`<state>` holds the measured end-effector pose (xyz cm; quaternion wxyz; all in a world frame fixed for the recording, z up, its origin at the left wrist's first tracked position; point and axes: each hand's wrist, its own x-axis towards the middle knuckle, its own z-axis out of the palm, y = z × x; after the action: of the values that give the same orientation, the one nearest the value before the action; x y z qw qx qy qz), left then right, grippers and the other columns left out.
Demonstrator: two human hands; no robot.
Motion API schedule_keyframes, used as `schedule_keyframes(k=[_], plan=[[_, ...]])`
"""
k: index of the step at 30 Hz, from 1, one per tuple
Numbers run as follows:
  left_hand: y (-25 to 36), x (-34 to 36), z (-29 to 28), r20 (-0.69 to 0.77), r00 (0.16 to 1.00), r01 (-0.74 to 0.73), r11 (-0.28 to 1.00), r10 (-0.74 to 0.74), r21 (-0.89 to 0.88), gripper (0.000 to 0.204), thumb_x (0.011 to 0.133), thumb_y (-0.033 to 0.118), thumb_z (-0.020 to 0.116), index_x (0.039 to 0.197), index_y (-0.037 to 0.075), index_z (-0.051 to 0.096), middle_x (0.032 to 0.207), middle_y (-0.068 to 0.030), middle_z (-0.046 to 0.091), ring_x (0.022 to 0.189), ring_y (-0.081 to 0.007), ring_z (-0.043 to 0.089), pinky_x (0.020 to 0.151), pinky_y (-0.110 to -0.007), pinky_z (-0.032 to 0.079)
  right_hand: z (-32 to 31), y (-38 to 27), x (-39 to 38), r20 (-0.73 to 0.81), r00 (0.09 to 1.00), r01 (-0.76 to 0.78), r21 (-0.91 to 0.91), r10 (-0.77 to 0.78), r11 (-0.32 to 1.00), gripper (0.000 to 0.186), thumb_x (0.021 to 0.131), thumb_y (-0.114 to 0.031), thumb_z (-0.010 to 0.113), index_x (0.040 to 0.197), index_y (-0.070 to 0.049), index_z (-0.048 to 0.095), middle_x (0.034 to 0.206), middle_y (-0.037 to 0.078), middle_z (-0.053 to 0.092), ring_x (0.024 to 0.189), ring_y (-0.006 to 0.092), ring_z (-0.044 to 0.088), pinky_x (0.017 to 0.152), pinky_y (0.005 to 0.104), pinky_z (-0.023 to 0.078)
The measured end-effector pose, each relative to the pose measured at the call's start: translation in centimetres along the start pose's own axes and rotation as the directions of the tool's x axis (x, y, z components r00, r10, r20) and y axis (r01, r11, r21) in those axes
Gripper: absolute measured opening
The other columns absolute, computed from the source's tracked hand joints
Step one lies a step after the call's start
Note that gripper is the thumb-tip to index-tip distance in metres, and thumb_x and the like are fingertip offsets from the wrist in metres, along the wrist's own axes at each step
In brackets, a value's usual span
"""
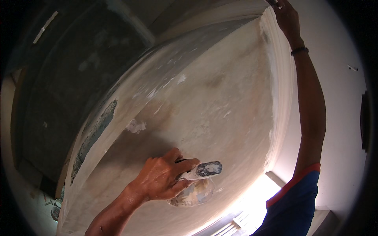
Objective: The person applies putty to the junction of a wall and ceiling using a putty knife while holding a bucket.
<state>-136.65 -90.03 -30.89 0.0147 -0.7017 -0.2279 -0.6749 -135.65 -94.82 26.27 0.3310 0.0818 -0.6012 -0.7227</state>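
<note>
My left hand (pixel 163 177) is closed around a plaster-smeared tool with a rounded dark end (pixel 209 169), perhaps the handle of a putty knife; its blade is not visible. Right below it is a round, pale and brown patch (pixel 193 193) with a light rim; whether it is a dish or part of the wall I cannot tell. My right arm reaches up to the top edge, where my right hand (pixel 286 17) grips a small dark and pale thing, mostly cut off. That hand is beside the upper corner of the plastered wall surface (pixel 220 98), near the moulding (pixel 280 90).
A rough-edged grey gap (pixel 94 135) runs along the left side of the plastered surface. Dark wall (pixel 78 67) lies beyond it. Buckets (pixel 56 210) stand on the floor at lower left. A bright window (pixel 252 202) is at lower right, and white ceiling (pixel 338 98) spreads on the right.
</note>
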Motion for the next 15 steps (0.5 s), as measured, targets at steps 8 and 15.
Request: schedule_keyframes(k=[8, 15], plan=[[0.2, 0.2, -0.1, 0.005, 0.997, 0.074, 0.997, -0.074, -0.026, 0.044, 0.085, 0.046, 0.067, 0.122, 0.023, 0.071, 0.098, -0.0139, 0.062, 0.081, -0.0327, 0.069, 0.072, -0.045, 0.057, 1.9, 1.1, -6.9, -0.043, 0.988, -0.152, -0.116, 0.148, 0.982, 0.040, 0.093, -0.020, 0.061, 0.132, -0.024, 0.058, 0.117, 0.009, 0.066, 0.101, 0.0320, 0.067, 0.086, 0.0448, 0.056], [-0.8, 0.4, 0.3, -0.034, 0.998, -0.053, 0.998, 0.053, -0.019, 0.053, 0.079, 0.038, 0.067, 0.129, 0.021, 0.066, 0.098, -0.0157, 0.063, 0.077, -0.0312, 0.067, 0.068, -0.046, 0.057, 3.7, 0.4, -6.4, -0.056, 0.960, -0.279, -0.132, 0.274, 0.951, 0.040, 0.093, -0.022, 0.063, 0.132, -0.029, 0.061, 0.114, 0.006, 0.069, 0.102, 0.0268, 0.068, 0.087, 0.0405, 0.055]])
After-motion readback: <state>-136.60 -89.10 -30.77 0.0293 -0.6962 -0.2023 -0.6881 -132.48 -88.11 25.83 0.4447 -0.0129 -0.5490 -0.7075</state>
